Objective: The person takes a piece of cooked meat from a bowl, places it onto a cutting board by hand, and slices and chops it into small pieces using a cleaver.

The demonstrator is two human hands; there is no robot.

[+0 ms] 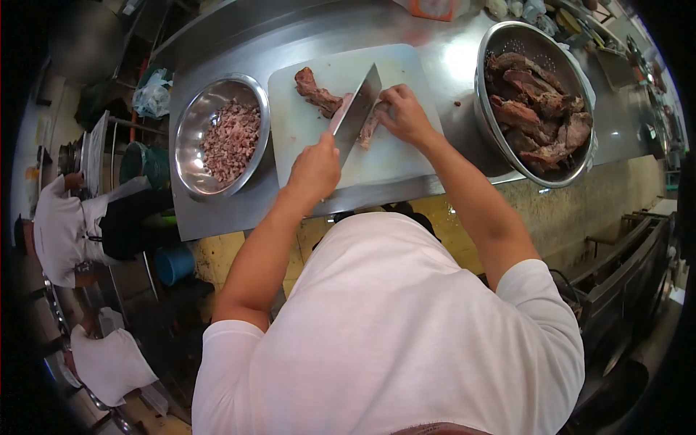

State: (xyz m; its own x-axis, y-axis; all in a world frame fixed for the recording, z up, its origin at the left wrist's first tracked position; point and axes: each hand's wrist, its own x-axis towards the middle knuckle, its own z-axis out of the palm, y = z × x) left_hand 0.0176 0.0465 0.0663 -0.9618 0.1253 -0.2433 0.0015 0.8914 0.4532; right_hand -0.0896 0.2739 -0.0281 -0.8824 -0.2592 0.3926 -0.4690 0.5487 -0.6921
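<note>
My left hand (315, 172) is closed round the handle of a broad-bladed knife (357, 112), its blade slanting up and away over the white cutting board (399, 61). On the right of the blade, my right hand (407, 116) grips a strip of meat (368, 132) with bent fingers. Another long, darker piece of meat (313, 90) lies on the board left of the knife, its lower end partly behind the blade. Whether the edge touches any meat, I cannot tell.
Left of the board, a steel bowl (184, 154) holds chopped meat (230, 138). A steel colander (481, 80) with large cooked-looking meat pieces (540, 109) stands at right. All rest on a steel table (304, 32). Two people in white shirts (61, 228) are at far left.
</note>
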